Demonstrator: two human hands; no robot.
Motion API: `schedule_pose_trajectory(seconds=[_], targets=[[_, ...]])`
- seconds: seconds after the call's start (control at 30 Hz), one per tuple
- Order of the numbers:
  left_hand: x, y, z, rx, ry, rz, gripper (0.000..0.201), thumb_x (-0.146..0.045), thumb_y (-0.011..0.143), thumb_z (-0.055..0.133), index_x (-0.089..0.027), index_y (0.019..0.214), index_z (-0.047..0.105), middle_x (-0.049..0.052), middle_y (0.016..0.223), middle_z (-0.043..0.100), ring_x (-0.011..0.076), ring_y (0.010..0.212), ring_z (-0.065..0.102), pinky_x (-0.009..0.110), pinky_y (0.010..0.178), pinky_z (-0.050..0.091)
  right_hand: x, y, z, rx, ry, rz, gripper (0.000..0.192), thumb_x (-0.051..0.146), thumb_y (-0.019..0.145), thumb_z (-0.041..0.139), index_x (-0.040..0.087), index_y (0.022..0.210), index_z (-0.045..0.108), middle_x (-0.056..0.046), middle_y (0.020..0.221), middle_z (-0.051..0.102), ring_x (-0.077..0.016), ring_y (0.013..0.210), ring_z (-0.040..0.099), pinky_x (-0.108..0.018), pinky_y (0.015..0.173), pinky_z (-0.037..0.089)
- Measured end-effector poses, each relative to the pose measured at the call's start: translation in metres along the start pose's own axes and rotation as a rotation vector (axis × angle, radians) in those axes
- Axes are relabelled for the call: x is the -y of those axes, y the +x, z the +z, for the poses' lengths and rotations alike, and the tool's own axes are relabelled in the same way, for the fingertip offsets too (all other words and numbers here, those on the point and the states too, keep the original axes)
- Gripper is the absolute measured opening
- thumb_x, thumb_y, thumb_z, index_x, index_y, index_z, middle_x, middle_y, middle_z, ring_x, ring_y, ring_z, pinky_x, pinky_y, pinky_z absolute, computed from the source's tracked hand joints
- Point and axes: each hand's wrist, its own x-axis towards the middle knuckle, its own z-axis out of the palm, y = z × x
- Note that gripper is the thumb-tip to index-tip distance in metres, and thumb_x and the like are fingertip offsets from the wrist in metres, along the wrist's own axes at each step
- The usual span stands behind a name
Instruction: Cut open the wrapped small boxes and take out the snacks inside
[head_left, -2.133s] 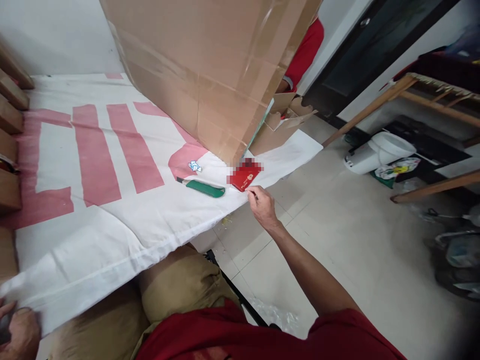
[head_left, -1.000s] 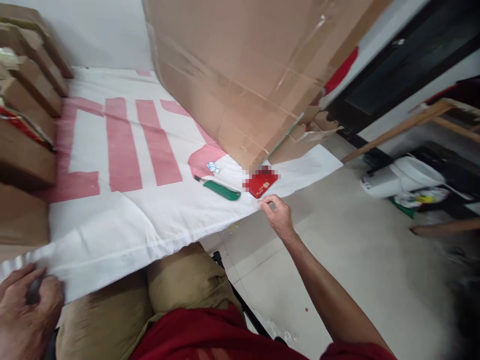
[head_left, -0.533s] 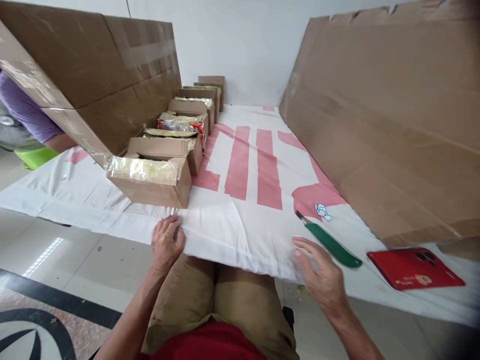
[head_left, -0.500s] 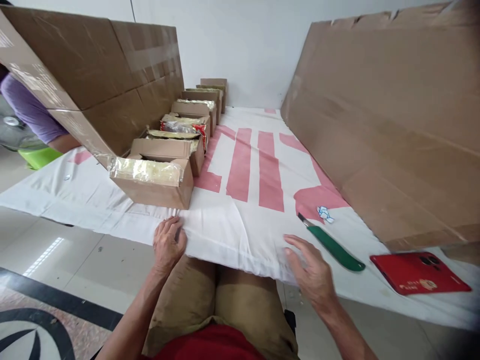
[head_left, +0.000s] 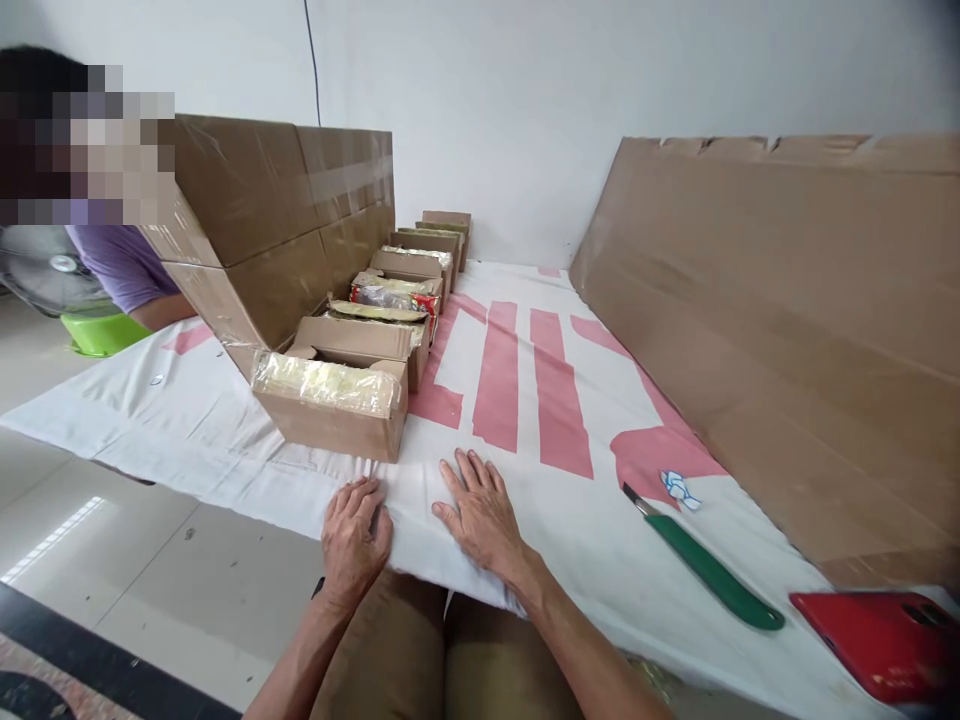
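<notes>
Seen from a head camera, a seated person rests both bare hands on a white cloth with pink stripes (head_left: 525, 400) that covers a desk. The left hand (head_left: 354, 540) curls over the cloth's near edge, its fingers closed on the fabric where it bunches into small folds. The right hand (head_left: 484, 515) lies flat just beside it, fingers spread apart and holding nothing. Directly beyond the hands stands the nearest of a row of small cardboard boxes (head_left: 334, 405), its open side covered in clear film; the row runs away toward the wall. A green utility knife (head_left: 709, 572) lies untouched to the right, near a small crumpled wrapper (head_left: 679, 489) and a red phone (head_left: 885, 640). The cloth looks largely smoothed, with wrinkles left only near the left hand. Large cardboard sheets (head_left: 787, 330) lean at both sides, and another person in a purple sleeve (head_left: 120, 265) sits behind the left one.
</notes>
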Motion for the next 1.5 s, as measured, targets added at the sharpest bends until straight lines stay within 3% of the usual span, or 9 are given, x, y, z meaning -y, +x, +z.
schedule_pose_trajectory(seconds=[0.73, 0.87, 0.97, 1.03, 1.2, 1.37, 1.5], targets=[[0.003, -0.001, 0.0, 0.016, -0.011, -0.063, 0.018, -0.013, 0.088, 0.058, -0.023, 0.092, 0.072, 0.009, 0.107, 0.08, 0.029, 0.104, 0.071, 0.046, 0.097, 0.053, 0.006, -0.001, -0.008, 0.026, -0.03, 0.026, 0.061, 0.045, 0.104, 0.056, 0.018, 0.159, 0.05, -0.017, 0.17, 0.039, -0.0367, 0.159, 0.031, -0.056, 0.128, 0.023], [0.002, 0.001, -0.002, 0.029, 0.0, -0.074, 0.02, -0.012, 0.088, 0.056, -0.024, 0.093, 0.073, 0.009, 0.107, 0.08, 0.0279, 0.098, 0.071, 0.043, 0.092, 0.053, 0.004, -0.004, -0.004, -0.052, 0.012, -0.001, 0.055, 0.041, 0.101, 0.061, 0.018, 0.152, 0.058, -0.018, 0.165, 0.047, -0.0376, 0.154, 0.038, -0.058, 0.125, 0.028], [0.001, 0.001, -0.003, 0.024, 0.004, -0.074, 0.019, -0.012, 0.088, 0.057, -0.024, 0.092, 0.072, 0.007, 0.105, 0.08, 0.0279, 0.095, 0.071, 0.043, 0.09, 0.053, -0.006, -0.001, -0.008, -0.112, 0.085, -0.026, 0.038, 0.033, 0.098, 0.065, 0.023, 0.135, 0.07, -0.014, 0.152, 0.062, -0.0333, 0.142, 0.054, -0.052, 0.117, 0.041], [0.0, 0.001, -0.003, 0.018, 0.004, -0.073, 0.018, -0.012, 0.088, 0.058, -0.025, 0.092, 0.071, 0.007, 0.105, 0.08, 0.0284, 0.095, 0.07, 0.044, 0.09, 0.052, -0.018, 0.011, -0.015, -0.125, 0.107, -0.014, 0.029, 0.025, 0.099, 0.061, 0.024, 0.125, 0.074, -0.01, 0.139, 0.071, -0.0279, 0.13, 0.063, -0.045, 0.11, 0.048], [-0.001, 0.002, -0.004, 0.002, 0.016, -0.038, 0.016, -0.012, 0.089, 0.059, -0.023, 0.094, 0.069, 0.007, 0.105, 0.079, 0.0287, 0.095, 0.069, 0.044, 0.089, 0.052, -0.045, 0.069, -0.029, -0.162, 0.123, 0.06, 0.037, 0.012, 0.1, 0.051, 0.022, 0.128, 0.072, -0.007, 0.128, 0.074, -0.0213, 0.117, 0.069, -0.032, 0.096, 0.053], [-0.004, 0.004, -0.005, 0.021, 0.005, -0.049, 0.016, -0.012, 0.089, 0.059, -0.023, 0.095, 0.069, 0.007, 0.106, 0.079, 0.0277, 0.096, 0.07, 0.043, 0.089, 0.052, -0.051, 0.123, -0.018, -0.185, 0.141, 0.105, 0.026, 0.015, 0.099, 0.053, 0.023, 0.11, 0.076, -0.009, 0.116, 0.075, -0.022, 0.096, 0.071, -0.029, 0.074, 0.051], [-0.007, 0.007, -0.005, 0.025, -0.009, -0.091, 0.016, -0.012, 0.089, 0.059, -0.023, 0.094, 0.069, 0.007, 0.105, 0.078, 0.0283, 0.099, 0.07, 0.044, 0.09, 0.052, -0.055, 0.133, -0.007, -0.244, 0.215, 0.128, 0.027, 0.016, 0.096, 0.047, 0.022, 0.092, 0.073, -0.009, 0.103, 0.075, -0.0219, 0.085, 0.068, -0.03, 0.071, 0.048]])
